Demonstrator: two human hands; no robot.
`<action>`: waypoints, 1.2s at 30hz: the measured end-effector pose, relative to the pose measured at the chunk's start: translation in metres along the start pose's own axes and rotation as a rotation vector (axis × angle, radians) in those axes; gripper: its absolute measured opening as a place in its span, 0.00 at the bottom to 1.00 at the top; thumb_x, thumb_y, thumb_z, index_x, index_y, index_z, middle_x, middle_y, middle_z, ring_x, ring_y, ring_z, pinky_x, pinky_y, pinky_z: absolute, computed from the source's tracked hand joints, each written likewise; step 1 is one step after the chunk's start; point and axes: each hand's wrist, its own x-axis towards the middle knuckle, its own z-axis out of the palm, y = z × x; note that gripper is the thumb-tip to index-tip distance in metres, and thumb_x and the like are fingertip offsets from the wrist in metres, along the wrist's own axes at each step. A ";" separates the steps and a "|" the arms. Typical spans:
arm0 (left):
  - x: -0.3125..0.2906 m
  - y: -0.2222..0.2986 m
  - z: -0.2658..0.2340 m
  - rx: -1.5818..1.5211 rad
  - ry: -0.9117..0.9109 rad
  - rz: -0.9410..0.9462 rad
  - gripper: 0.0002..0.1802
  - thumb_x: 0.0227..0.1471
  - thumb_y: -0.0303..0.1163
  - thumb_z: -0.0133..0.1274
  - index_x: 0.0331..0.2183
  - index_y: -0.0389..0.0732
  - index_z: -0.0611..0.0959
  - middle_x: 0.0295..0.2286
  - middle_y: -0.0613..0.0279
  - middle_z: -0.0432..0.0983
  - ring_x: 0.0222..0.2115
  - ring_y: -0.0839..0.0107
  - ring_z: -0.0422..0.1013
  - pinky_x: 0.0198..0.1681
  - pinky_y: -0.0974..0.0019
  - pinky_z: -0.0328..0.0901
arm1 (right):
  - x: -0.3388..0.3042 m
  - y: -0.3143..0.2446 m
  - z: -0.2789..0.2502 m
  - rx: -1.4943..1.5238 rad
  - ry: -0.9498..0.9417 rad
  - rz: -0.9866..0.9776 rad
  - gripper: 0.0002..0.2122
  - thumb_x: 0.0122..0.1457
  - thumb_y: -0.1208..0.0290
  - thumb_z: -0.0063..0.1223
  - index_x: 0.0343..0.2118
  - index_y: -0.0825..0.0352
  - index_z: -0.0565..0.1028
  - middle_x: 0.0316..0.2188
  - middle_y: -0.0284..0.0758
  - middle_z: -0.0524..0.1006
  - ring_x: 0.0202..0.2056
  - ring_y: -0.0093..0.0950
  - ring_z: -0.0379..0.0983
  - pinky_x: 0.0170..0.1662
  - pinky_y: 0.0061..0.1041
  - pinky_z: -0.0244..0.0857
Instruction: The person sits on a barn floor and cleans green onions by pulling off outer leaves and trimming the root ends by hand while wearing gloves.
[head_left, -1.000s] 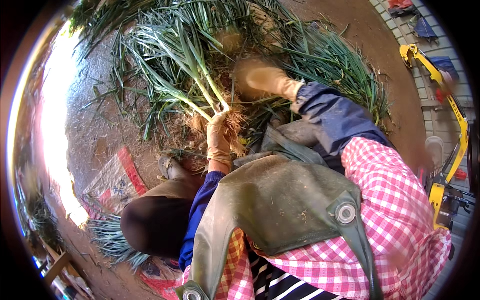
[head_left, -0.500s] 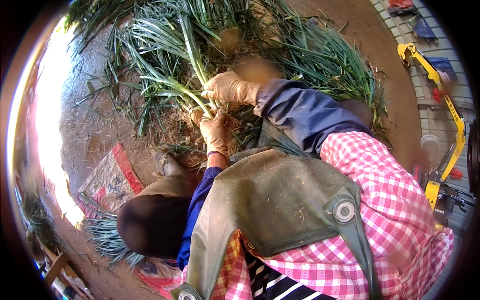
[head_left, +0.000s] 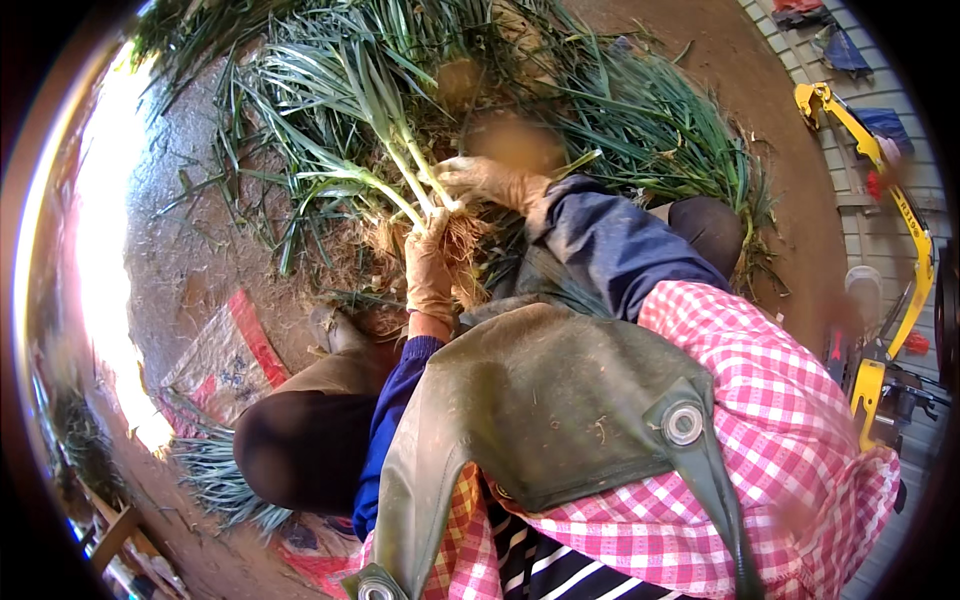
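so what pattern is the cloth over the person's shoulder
Pink and white check on the cloth, clearest in the head view.

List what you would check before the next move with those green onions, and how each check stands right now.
1. Left hand grips the onion bunch at the roots: ok.
2. Right hand rests on the white stalks: ok.
3. Both hands gloved: ok.
4. Roots cleaned of soil: not ok, still clumped and brown.
5. Onion pile lies close ahead: ok.
6. How firmly the fingers hold: cannot tell.
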 end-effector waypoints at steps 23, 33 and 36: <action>0.011 -0.015 -0.007 -0.146 0.070 -0.272 0.22 0.53 0.47 0.50 0.40 0.39 0.76 0.31 0.60 0.75 0.28 0.70 0.72 0.32 0.65 0.70 | -0.044 -0.016 0.043 -1.331 0.096 -0.197 0.11 0.48 0.56 0.47 0.24 0.56 0.76 0.22 0.30 0.75 0.27 0.31 0.73 0.31 0.33 0.66; 0.011 -0.016 -0.023 0.306 0.377 -0.117 0.10 0.46 0.34 0.54 0.29 0.38 0.77 0.19 0.59 0.74 0.13 0.71 0.67 0.10 0.72 0.60 | -0.080 -0.027 0.036 -1.083 -0.706 0.235 0.12 0.50 0.61 0.53 0.22 0.67 0.75 0.20 0.39 0.74 0.25 0.32 0.71 0.30 0.29 0.63; 0.007 -0.002 -0.015 0.523 0.488 -0.117 0.12 0.40 0.34 0.58 0.28 0.39 0.77 0.18 0.64 0.71 0.12 0.72 0.65 0.08 0.72 0.57 | -0.028 -0.011 -0.007 -1.489 0.129 0.078 0.19 0.47 0.53 0.53 0.29 0.68 0.75 0.25 0.43 0.76 0.30 0.38 0.74 0.32 0.33 0.65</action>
